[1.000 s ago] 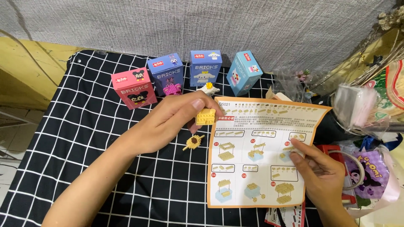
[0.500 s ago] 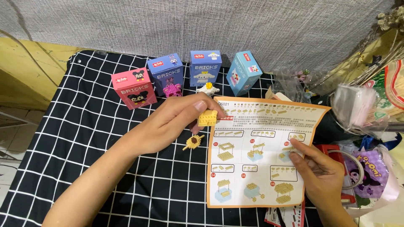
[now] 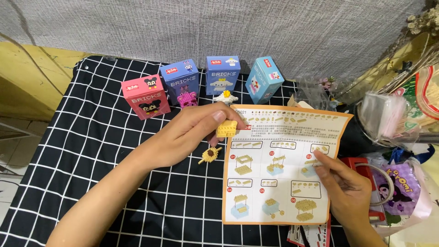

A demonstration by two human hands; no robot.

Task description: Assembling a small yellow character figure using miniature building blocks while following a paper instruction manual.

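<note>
My left hand (image 3: 192, 132) pinches a small yellow brick assembly (image 3: 227, 128) between thumb and fingers, just above the top left corner of an orange-bordered instruction sheet (image 3: 279, 164). A small brown and yellow brick piece (image 3: 210, 155) lies on the checked cloth right below that hand. My right hand (image 3: 345, 187) rests on the sheet's right side, index finger and thumb pressing the paper near its middle pictures.
Four small toy boxes stand in a row at the back: pink (image 3: 145, 97), dark blue (image 3: 182, 82), blue (image 3: 222, 75), light blue (image 3: 264, 79). A tiny white and yellow figure (image 3: 226, 96) stands before them. Plastic bags and clutter (image 3: 398, 123) crowd the right. Black checked cloth (image 3: 91, 146) covers the table.
My left hand has drawn the yellow brick assembly slightly toward the sheet's corner; the right hand has barely shifted on the paper.
</note>
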